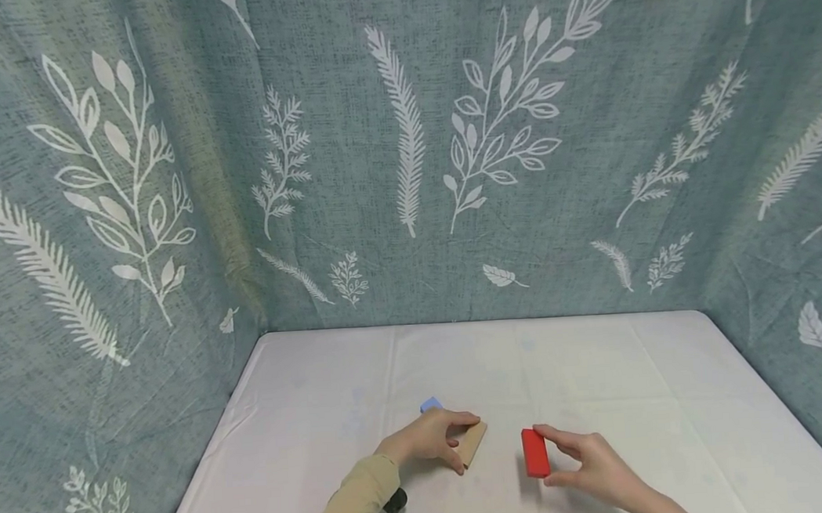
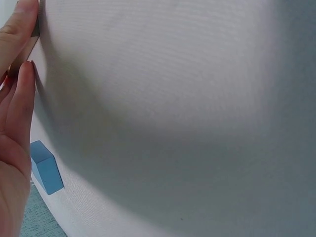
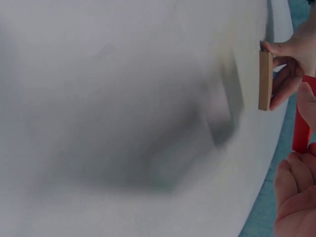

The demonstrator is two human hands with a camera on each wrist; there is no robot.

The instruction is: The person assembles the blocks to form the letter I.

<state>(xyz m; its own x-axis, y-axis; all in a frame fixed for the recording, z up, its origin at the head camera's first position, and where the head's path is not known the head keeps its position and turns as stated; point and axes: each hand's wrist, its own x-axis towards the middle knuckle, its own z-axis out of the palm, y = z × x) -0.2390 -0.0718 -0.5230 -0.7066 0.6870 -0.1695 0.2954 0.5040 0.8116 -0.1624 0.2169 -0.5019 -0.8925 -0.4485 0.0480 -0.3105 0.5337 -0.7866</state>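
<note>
A flat tan wooden block [image 1: 473, 445] is pinched between the thumb and fingers of my left hand [image 1: 432, 434], near the table's middle. My right hand [image 1: 593, 465] holds a red rectangular block [image 1: 535, 453] by its two ends, to the right of the wooden one. The red block appears raised, its shadow falling apart from it on the cloth. A gap separates the two held blocks. Just behind my left hand lies a blue block [image 1: 430, 404], partly hidden in the head view; its side shows in the left wrist view [image 2: 47, 168].
A white cloth covers the table [image 1: 587, 363]. Teal curtains [image 1: 347, 135] with white leaf prints stand around its back and sides. A small black object [image 1: 395, 502] shows beside the left sleeve [image 1: 362, 495].
</note>
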